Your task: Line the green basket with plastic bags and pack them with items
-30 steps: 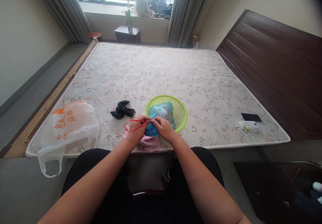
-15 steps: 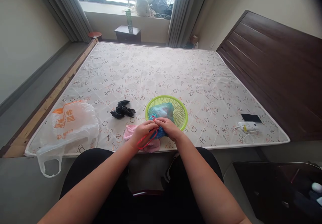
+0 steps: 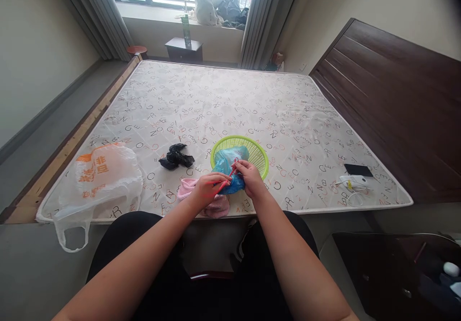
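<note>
A blue plastic bag (image 3: 224, 161) lies in a green mesh basket (image 3: 266, 154), its near part spilling over the front rim. Red string (image 3: 224, 185) runs between my hands over the bag. My left hand (image 3: 213, 186) is closed on the string, in front of the basket. Higher and to the right, my right hand (image 3: 248, 174) pinches another part of the string beside the bag's neck. What the bag contains cannot be made out. Pink fuzzy cloth (image 3: 218, 206) lies under and beside my left hand, partly hidden by it.
All this rests on a letter-print mattress (image 3: 230, 95). Left lie a crumpled black plastic bag (image 3: 176, 157) and a white plastic bag (image 3: 104, 177) with orange print. At right are a black phone (image 3: 358, 169) and a white device with a cable (image 3: 355, 182). The headboard (image 3: 389, 104) stands right.
My hands have moved apart: the right one up and to the right, the left slightly down. The red string now stretches between them, and more of the blue bag shows.
</note>
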Tool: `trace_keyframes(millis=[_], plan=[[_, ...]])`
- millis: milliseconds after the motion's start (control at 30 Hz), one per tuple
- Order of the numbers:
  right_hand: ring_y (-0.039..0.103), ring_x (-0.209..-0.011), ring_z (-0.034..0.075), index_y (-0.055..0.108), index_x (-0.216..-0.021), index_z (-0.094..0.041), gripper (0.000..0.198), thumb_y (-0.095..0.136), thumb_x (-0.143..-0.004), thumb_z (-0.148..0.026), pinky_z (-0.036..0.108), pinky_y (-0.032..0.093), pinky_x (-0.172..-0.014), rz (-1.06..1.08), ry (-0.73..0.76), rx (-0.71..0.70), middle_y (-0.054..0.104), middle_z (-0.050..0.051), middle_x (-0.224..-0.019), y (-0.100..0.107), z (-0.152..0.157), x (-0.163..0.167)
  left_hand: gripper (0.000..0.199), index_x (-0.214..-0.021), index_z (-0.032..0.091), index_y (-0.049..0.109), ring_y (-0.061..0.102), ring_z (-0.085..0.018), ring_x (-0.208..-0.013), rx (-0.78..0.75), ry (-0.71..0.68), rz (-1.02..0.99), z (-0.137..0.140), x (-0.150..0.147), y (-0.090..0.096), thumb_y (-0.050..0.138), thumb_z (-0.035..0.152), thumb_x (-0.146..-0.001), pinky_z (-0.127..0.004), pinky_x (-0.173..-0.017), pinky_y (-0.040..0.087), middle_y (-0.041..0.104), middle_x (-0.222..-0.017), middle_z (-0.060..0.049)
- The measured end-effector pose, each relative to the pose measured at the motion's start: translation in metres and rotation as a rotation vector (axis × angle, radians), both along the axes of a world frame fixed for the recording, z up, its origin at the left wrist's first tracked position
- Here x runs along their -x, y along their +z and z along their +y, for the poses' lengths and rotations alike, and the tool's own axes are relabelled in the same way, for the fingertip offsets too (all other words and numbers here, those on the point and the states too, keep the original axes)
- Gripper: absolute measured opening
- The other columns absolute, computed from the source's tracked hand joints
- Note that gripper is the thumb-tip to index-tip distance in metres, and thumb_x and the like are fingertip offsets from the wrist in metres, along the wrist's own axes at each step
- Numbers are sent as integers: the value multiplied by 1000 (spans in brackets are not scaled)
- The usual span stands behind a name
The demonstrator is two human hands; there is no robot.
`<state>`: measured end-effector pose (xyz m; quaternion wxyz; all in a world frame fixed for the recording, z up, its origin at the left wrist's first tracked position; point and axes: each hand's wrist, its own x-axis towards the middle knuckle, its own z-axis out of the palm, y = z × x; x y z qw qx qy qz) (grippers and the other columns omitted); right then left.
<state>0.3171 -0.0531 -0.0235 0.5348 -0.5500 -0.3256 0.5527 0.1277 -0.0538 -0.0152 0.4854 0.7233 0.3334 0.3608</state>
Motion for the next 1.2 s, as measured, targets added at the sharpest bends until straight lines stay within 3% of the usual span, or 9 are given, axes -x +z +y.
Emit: trace_keyframes(millis=[100, 267, 533, 700, 900, 1000, 1100, 1200], plan=[[54, -64, 13, 66, -80, -21, 37, 81, -68, -52, 26, 45, -59, 98, -148, 29, 61, -1, -71, -3, 3, -6, 18, -85, 23, 80, 73, -24, -103, 72, 17, 26, -2, -4, -3, 67, 32, -93, -40, -98, 57, 80, -106, -9], [56, -61, 15, 60, -78, -22, 33, 81, -69, -47, 30, 52, -61, 189, -343, 15, 55, -3, -62, -5, 11, -21, 24, -83, 21, 79, 75, -24, -94, 58, -152, -8, -8, -7, -1, 65, 35, -94, -39, -88, 60, 79, -110, -13], [57, -61, 15, 58, -80, -24, 32, 74, -77, -51, 31, 54, -62, 108, -352, -32, 54, -3, -63, -9, 11, -24, 23, -84, 21, 81, 75, -25, -96, 64, -190, 11, -3, -5, 16, 67, 36, -94, -38, -88, 60, 79, -108, -11], [54, -61, 12, 59, -81, -23, 31, 76, -76, -48, 28, 51, -63, 130, -382, -79, 54, -5, -66, -6, 8, -17, 24, -85, 23, 80, 74, -22, -93, 53, -152, 52, 1, 1, 4, 66, 39, -95, -36, -88, 59, 79, -105, -9], [55, -64, 12, 62, -87, -22, 30, 72, -81, -50, 26, 49, -64, 55, -310, -131, 57, -4, -70, 2, 6, -11, 25, -90, 22, 80, 72, -24, -100, 21, -44, -9, 1, 7, 1, 65, 41, -95, -39, -93, 58, 78, -111, -11], [60, -71, 15, 63, -94, -23, 32, 68, -85, -53, 30, 53, -70, -97, -195, -164, 64, 0, -81, 5, 4, -10, 25, -90, 22, 79, 71, -24, -102, 20, 102, 37, 5, 8, -2, 64, 42, -95, -39, -95, 56, 78, -106, -10], [66, -92, 21, 68, -105, -21, 35, 63, -90, -53, 38, 55, -87, -460, -60, -234, 70, 8, -106, 5, 2, -11, 20, -96, 23, 78, 70, -24, -101, 28, 260, 146, 14, 11, -11, 63, 37, -94, -40, -98, 54, 77, -104, -8], [60, -119, 28, 69, -115, -21, 33, 61, -92, -43, 47, 46, -109, -818, 51, -299, 67, 13, -124, -2, 0, -14, 20, -106, 24, 76, 66, -28, -115, -13, 388, 263, 27, 20, -21, 68, 29, -88, -43, -107, 49, 73, -117, -9]])
